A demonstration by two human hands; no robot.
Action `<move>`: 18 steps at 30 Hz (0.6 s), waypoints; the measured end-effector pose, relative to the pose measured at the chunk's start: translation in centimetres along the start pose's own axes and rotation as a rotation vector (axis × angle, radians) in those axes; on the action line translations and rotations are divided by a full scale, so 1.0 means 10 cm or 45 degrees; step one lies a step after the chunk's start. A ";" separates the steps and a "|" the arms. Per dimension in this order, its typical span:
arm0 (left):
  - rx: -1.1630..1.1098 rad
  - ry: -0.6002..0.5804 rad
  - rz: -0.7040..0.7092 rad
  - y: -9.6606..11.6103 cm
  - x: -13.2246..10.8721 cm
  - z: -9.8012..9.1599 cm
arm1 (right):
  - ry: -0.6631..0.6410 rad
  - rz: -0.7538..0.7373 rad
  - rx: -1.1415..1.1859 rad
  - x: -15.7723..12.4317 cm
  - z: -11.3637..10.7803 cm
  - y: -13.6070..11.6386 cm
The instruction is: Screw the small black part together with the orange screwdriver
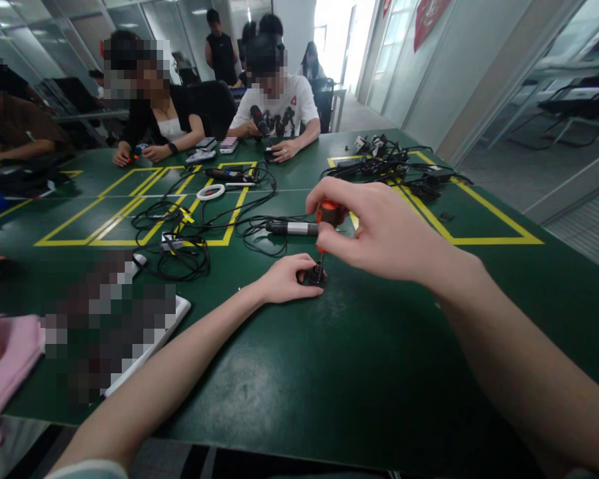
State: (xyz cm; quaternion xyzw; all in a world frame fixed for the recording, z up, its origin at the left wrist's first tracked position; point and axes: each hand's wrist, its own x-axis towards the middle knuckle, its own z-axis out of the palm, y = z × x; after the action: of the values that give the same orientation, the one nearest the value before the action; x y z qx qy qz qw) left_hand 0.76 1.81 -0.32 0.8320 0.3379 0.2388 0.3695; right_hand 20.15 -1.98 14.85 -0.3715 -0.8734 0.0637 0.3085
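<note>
At near left on a dark green bench (404,386), a pink cloth (17,362), then a flat white-edged object (147,347), mostly masked by pixel blocks. Beyond, at far left, a seated co-worker in a dark jacket (182,110), hands over small bright items. Farther right, a tangle of black cable (190,273) and a white ring (209,198). At the far side, a co-worker in a white T-shirt (282,100) with a black power driver (259,118).

In the middle, the left hand (288,279), low at the bench, with thumb and fingers pinching a small black part (315,275). Just beyond, a black-and-silver cylindrical tool (292,228), lying flat. Above the part, a screwdriver (331,213) with an orange-and-black handle, near upright, shaft down to the part; seating of the tip too small to tell. To its right, the right hand (379,229), with fingers and thumb pinching the handle. At far right, a heap of black cables (379,166).

Likeliest trouble: a skid of the tip under a slanted push, with a jab to the left fingers close by. Also possible: a spin of the part along with the screwdriver, from too light a pinch.
</note>
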 end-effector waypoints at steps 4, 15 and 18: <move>0.006 0.004 0.004 0.01 0.00 0.00 | -0.059 0.026 0.300 0.03 -0.02 0.01; -0.036 -0.009 0.043 0.01 -0.01 -0.02 | -0.248 0.048 1.207 0.05 0.05 0.24; -0.014 0.005 0.013 0.02 -0.01 -0.02 | -0.301 0.186 1.429 0.07 0.08 0.32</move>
State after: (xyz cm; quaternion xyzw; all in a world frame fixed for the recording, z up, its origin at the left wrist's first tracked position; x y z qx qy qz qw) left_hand 0.62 1.72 -0.09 0.8311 0.3330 0.2443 0.3723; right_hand 21.21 0.87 13.49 -0.2008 -0.7065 0.5793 0.3534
